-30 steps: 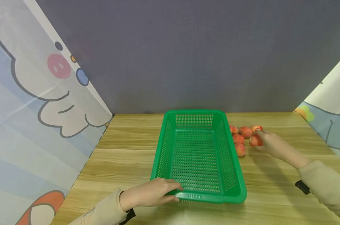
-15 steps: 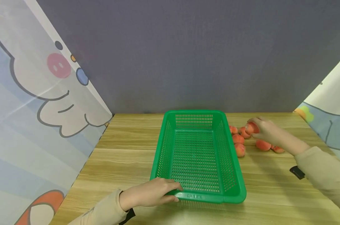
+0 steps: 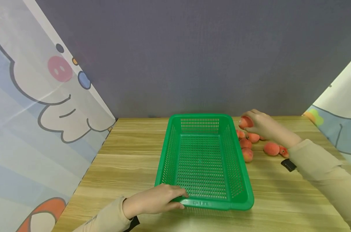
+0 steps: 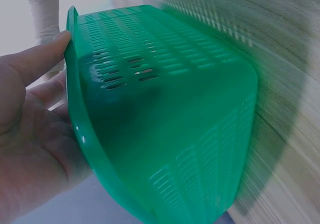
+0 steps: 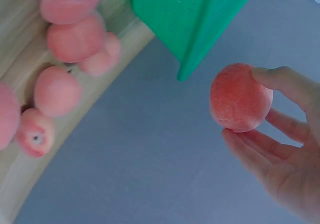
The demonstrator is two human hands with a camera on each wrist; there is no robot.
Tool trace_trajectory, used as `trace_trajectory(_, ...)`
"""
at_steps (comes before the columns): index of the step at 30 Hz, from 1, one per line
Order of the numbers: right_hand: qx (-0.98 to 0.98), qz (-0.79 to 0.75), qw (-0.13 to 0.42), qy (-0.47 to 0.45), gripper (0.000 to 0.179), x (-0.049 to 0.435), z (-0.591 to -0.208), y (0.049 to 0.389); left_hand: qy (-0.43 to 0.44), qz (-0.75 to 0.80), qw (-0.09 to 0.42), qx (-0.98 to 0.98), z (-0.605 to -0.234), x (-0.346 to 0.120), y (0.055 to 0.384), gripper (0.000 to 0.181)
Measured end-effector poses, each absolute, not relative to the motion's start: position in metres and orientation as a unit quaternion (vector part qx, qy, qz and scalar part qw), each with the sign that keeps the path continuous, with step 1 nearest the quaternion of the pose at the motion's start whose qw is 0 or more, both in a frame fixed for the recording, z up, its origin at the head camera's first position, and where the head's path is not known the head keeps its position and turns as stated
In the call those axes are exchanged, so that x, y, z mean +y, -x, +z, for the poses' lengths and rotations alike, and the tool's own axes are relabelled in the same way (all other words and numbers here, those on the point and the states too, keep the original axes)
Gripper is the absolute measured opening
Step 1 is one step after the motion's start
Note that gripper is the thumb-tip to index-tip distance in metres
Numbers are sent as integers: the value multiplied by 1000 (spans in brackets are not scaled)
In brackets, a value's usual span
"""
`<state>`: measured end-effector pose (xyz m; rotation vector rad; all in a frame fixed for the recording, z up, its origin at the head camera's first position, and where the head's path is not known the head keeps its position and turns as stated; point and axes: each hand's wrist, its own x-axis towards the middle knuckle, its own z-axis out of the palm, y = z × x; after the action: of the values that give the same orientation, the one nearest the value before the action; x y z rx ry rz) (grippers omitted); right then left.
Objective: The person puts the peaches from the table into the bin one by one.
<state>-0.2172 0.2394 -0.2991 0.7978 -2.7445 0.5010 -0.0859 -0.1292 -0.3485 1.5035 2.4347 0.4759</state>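
A green plastic basket [image 3: 203, 203] with slotted walls stands on the wooden table. My left hand [image 3: 156, 198] holds its near rim, thumb outside and fingers over the inner side, as the left wrist view shows of the hand [image 4: 35, 119] and basket [image 4: 165, 99]. Up beside the basket's far right corner, my right hand [image 3: 262, 125] pinches a peach [image 3: 246, 122] between thumb and fingers. In the right wrist view this red, fuzzy peach [image 5: 240, 98] sits at the fingertips, raised off the table. Several other peaches [image 3: 246, 144] lie close along the basket's right wall.
Right of that group lie a peach [image 3: 271, 148] and a flatter-looking one [image 3: 284, 151], partly behind the right sleeve. A grey wall [image 3: 204, 58] rises at the table's far edge. Cartoon-printed sheets [image 3: 27, 135] hang at both sides.
My right hand has picked up a peach from the group and carried it up and left toward the basket's far right corner. The left hand and the basket stay put.
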Motion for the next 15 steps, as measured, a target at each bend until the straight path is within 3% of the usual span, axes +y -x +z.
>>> trace_trajectory(15, -943, 175, 70, -276, 35, 196, -284, 243, -511, 167, 125, 834, -349, -129, 86, 29)
